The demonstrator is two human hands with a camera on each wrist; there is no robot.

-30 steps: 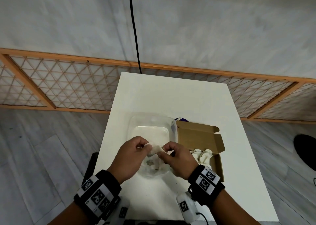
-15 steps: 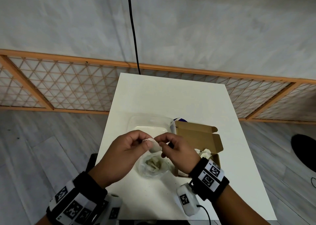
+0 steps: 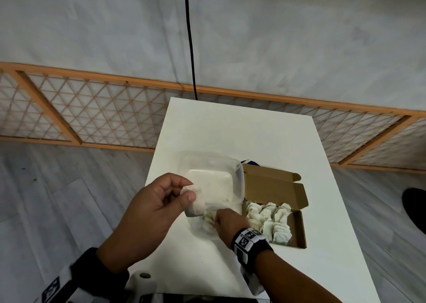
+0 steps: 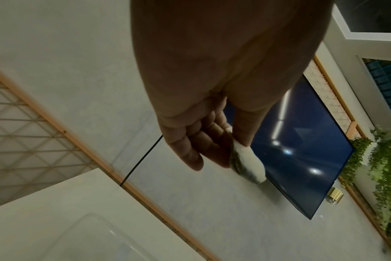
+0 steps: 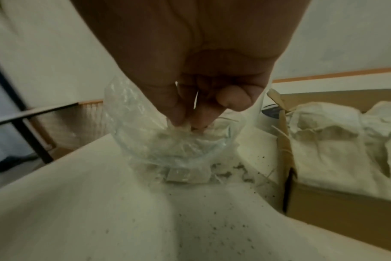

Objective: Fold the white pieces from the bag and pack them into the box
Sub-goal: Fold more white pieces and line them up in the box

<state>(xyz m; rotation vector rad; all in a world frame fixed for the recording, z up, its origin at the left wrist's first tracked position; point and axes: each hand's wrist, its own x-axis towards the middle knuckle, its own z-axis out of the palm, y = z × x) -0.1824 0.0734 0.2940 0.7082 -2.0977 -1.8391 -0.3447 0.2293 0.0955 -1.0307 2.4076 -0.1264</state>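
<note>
Your hands are split: one's got a folded piece, the other's digging in the bag.

Closest to you, your right hand [image 3: 227,222] is reaching down into the clear plastic bag [image 5: 145,141] on the counter [image 3: 230,127], fingertips [image 5: 179,116] pressed together on the white stuff inside, though I can't tell if they've actually got hold of a piece. Your left hand [image 3: 152,210] hovers just to the left, pinching a folded white piece [image 4: 248,164] between thumb and fingers. Right beside the bag sits the open cardboard box [image 3: 297,226], with a bunch of folded pieces [image 3: 269,219] already packed in rows. Just behind the bag is a clear plastic tub [image 3: 214,178], touching the box's lid flap. Farther back there's a black cable [image 3: 190,39] hanging down the wall.
</note>
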